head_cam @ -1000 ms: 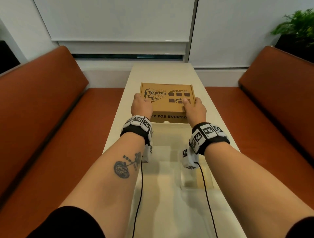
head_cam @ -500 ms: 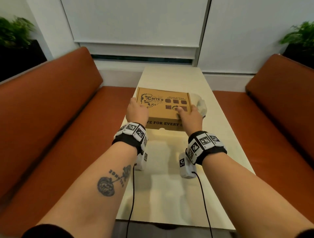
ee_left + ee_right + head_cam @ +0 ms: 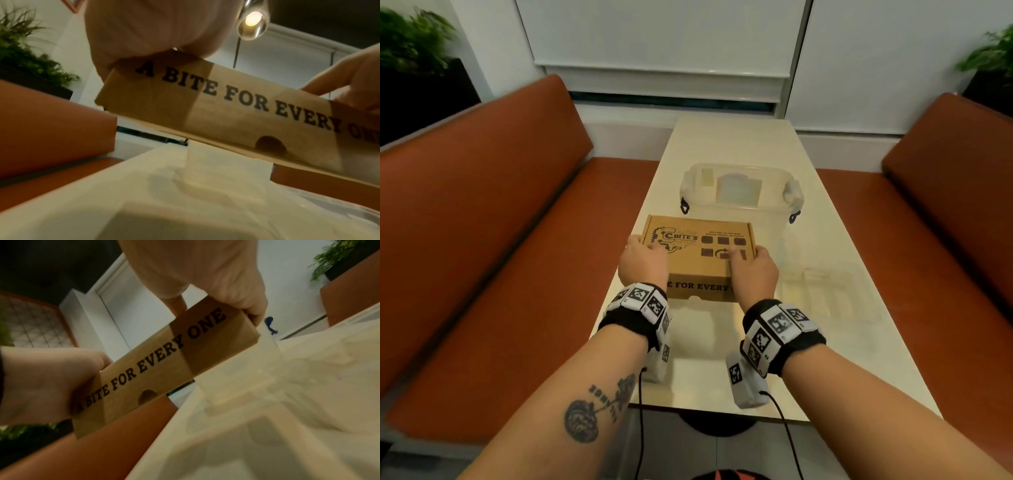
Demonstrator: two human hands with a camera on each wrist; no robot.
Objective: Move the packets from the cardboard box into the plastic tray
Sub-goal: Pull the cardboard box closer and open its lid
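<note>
I am holding the box [image 3: 697,257] off the table [image 3: 842,342] with both hands, so I judge this to be the opening step: getting the box placed before any packet comes out. The packets are not showing; the lid is down and I take them to be inside.

My left hand [image 3: 643,265] is gripping the box's near left corner, fingers curled round the side and thumb on the lid. My right hand [image 3: 753,274] is gripping the near right corner the same way, with a finger lying on top. In the wrist views the box is hanging tilted, clear air beneath it.

Next, I reckon, I am needing to set it down flat and lift the front flap, where the thumb notch [image 3: 270,144] is cut.

The near edge of the table is close under my wrists, so I should not be drawing the box further toward six o'clock. At nine o'clock the table edge is lying just beside my left hand, with the bench [image 3: 500,274] below. At three o'clock a clear lid [image 3: 832,294] is lying flat, taking that room. At twelve o'clock, just beyond the box, the tray [image 3: 739,209] is standing open, something pale showing through it which I cannot make out. Beyond it the table is running on toward the window.
</note>
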